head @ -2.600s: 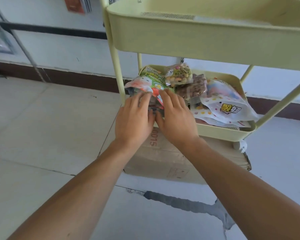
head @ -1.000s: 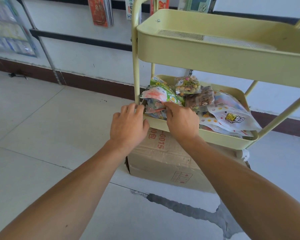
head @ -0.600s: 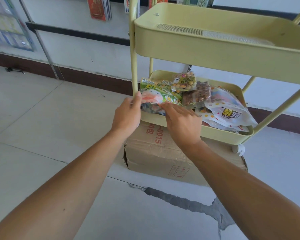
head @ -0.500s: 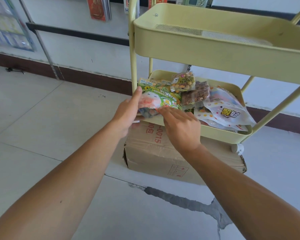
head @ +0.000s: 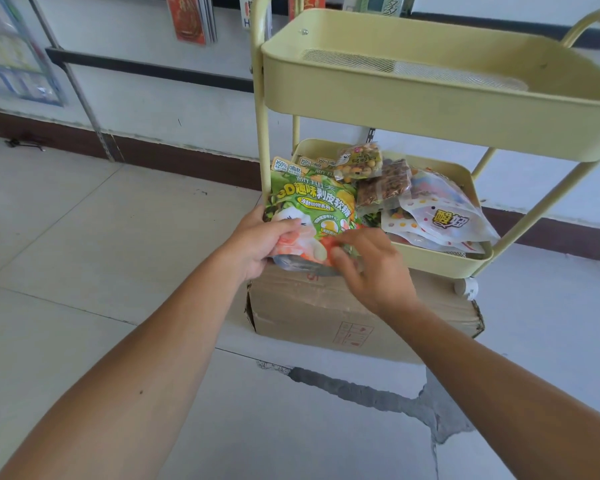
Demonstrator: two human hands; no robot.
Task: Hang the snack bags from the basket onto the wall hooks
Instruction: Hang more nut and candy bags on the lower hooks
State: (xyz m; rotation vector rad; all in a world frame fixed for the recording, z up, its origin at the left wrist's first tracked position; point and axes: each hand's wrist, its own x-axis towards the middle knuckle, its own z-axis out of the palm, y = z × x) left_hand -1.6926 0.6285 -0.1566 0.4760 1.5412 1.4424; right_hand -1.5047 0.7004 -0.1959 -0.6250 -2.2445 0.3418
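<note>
White wall and pale floor tiles surround a yellow cart (head: 430, 109), where the left hand (head: 257, 242) grips the green snack bag (head: 312, 209) at its lower left edge, the right hand (head: 371, 268) pinches its bottom, and the lower basket (head: 440, 261) with other bags lies just behind.

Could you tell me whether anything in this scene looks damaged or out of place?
Yes: the floor has a jagged dark crack or rough patch in front of the cardboard box. The snack bags lie in a loose heap in the lower basket.
</note>
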